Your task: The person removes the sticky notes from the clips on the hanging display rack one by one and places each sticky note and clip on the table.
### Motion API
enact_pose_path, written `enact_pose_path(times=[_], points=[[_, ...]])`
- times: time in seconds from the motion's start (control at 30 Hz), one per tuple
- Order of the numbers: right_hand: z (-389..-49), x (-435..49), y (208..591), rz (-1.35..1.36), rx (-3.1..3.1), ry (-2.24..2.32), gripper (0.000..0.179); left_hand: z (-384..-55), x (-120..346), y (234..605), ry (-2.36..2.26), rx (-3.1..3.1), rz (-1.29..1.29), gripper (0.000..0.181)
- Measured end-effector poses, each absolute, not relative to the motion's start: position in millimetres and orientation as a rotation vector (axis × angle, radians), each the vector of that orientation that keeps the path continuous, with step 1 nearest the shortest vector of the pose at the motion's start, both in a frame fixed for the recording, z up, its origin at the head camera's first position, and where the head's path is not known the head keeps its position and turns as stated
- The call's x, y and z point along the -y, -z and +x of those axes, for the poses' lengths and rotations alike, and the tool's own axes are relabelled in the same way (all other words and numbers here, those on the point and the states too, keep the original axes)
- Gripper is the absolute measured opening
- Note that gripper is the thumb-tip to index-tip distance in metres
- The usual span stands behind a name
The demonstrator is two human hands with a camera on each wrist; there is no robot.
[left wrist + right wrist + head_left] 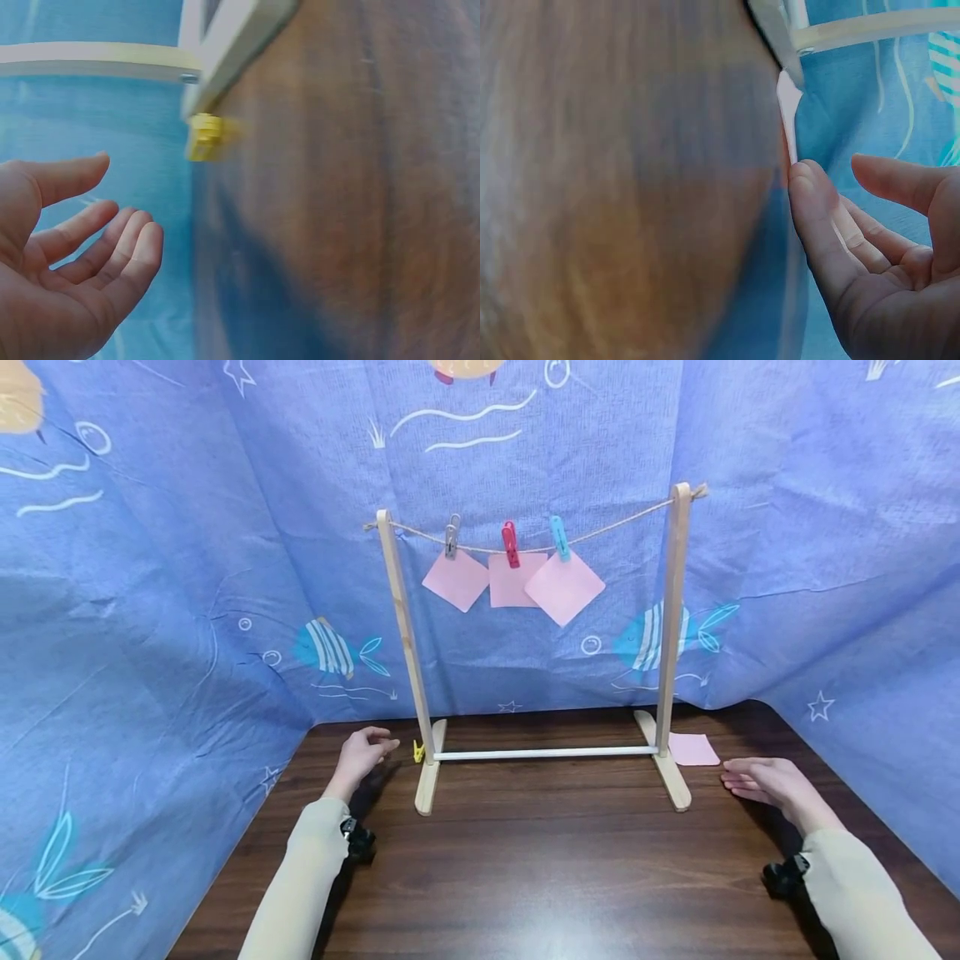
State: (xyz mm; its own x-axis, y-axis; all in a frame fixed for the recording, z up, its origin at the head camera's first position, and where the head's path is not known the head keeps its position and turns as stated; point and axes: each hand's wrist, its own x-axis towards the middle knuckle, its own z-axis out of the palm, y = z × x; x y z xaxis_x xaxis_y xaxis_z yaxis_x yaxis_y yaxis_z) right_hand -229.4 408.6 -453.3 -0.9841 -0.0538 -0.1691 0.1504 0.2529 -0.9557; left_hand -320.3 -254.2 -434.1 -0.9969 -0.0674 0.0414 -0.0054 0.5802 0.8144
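Note:
My left hand [365, 753] hovers over the table's left side, its fingers loosely bent and holding nothing. Just to its right, a small yellow clothespin [418, 751] stands by the foot of the wooden rack; it also shows blurred in the left wrist view, the clothespin [205, 137] lying beyond my fingertips. On the right side, my right hand [767, 781] has thumb and fingers apart with nothing between them. Its fingertips are close to the near corner of a pink paper square [693, 749], which lies flat beside the rack's right foot [672, 781].
The wooden rack [545, 753] carries a string [630, 518] between two posts. Three pink papers hang from it under a grey clothespin [452, 537], a red clothespin [511, 544] and a blue clothespin [559, 537]. A blue fish-print cloth [322, 485] encloses the dark wooden table [525, 860].

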Motion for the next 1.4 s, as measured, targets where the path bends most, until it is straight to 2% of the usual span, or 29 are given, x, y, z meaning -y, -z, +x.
enact_pose_path(times=[0.13,0.3,0.37,0.43,0.53,0.67,0.73,0.9,1.07,1.27,1.4], points=[[-227.6,-404.4,440.4,0.062,-2.297,1.937,0.034,-314.9,255.9,410.4,1.394,2.718,0.011,0.048],[-226.8,-396.0,413.0,0.062,-2.321,2.041,0.018,-305.4,256.2,377.0,1.312,2.674,-0.06,0.049],[-224.4,-390.5,403.0,0.022,-2.433,1.983,0.021,-301.5,256.4,365.8,1.278,2.649,-0.087,0.048],[-220.7,-384.3,395.4,-0.042,-2.56,1.898,0.032,-298.2,255.9,357.1,1.255,2.63,-0.109,0.047],[-215.6,-374.6,388.2,-0.131,-2.653,1.847,0.037,-295.0,252.9,348.6,1.237,2.617,-0.149,0.047],[-213.7,-362.4,382.5,-0.182,-2.64,1.913,0.016,-292.3,243.2,343.1,1.219,2.621,-0.201,0.045],[-214.9,-356.6,379.7,-0.191,-2.636,1.927,0.013,-291.4,237.1,340.6,1.201,2.623,-0.231,0.043],[-220.9,-342.1,368.9,-0.184,-2.724,1.874,0.031,-290.7,221.7,328.6,1.191,2.613,-0.317,0.04],[-229.0,-326.0,359.4,-0.273,-2.764,1.999,0.014,-289.0,204.1,315.0,1.205,2.606,-0.38,0.04],[-239.4,-301.7,344.2,-0.304,-2.841,2.013,0.043,-284.0,185.6,300.2,1.214,2.562,-0.454,0.037],[-245.5,-285.8,336.0,-0.301,-2.784,2.059,0.044,-281.4,177.7,287.2,1.242,2.514,-0.483,0.039]])
